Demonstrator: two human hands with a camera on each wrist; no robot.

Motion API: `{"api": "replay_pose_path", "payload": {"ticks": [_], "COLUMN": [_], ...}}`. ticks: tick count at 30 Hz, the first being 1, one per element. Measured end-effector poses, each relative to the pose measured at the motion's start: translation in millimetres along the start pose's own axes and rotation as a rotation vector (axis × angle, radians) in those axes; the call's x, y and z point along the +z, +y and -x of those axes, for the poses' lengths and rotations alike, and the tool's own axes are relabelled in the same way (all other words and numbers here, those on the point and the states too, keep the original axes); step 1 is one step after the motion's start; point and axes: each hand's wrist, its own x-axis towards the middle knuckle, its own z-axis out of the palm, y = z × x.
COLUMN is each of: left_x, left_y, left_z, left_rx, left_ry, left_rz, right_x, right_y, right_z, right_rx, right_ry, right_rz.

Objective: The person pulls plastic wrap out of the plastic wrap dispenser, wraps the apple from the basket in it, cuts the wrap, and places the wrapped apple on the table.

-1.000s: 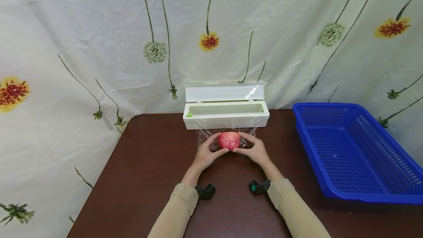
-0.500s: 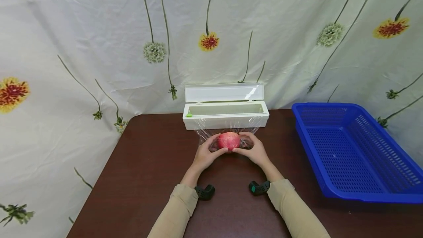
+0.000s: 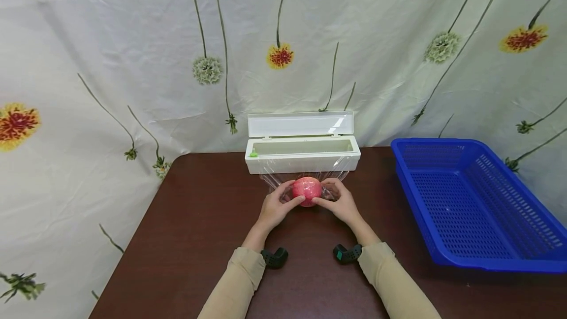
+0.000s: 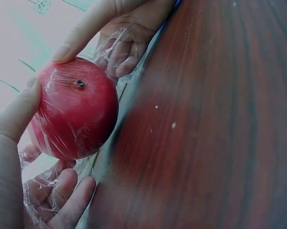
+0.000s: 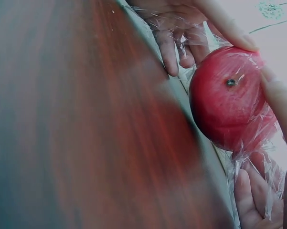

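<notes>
A red apple (image 3: 307, 190) sits between both hands close in front of the white cling film box (image 3: 303, 165). Clear cling film (image 5: 273, 191) covers part of its skin, bunches around the fingers and fans back to the box's front. From the left, my left hand (image 3: 272, 209) grips the apple, its thumb pressed on the near side. My right hand (image 3: 344, 207) holds the opposite side in the same way, the two thumb tips close together. A small dark hollow on the apple shows between film creases in the left wrist view. Other fingers are partly hidden behind the apple.
The box's lid (image 3: 301, 125) stands raised at the back, with a small green piece (image 3: 253, 153) at the box's left end. To the right is a blue plastic basket (image 3: 456, 263) on the brown table (image 3: 199, 240). A flowered cloth (image 3: 155, 38) hangs behind.
The apple has turned and come slightly toward me within the hands, and the thumbs now sit higher on its near side. The box and basket stay put.
</notes>
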Motion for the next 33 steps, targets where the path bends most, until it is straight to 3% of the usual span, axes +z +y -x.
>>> {"api": "replay_pose_path", "payload": {"ticks": [12,19,33], "left_x": [2.9,2.7,2.2], "left_y": [-3.0,-2.2,-2.8], "left_z": [-1.0,-1.0,-0.3], "left_rx": [-0.032,-0.048,-0.058], "left_ry": [0.034,0.038,0.034], "left_rz": [-0.008,-0.015,-0.053], "right_x": [-1,-2,-2], "right_y": [-38,-37,-31], "right_z": [13,13,11], "right_rx": [-0.013,0.008,-0.031], "right_ry": [-0.018,-0.037,-0.095], "right_rz": [0.017,-0.003,-0.092]}}
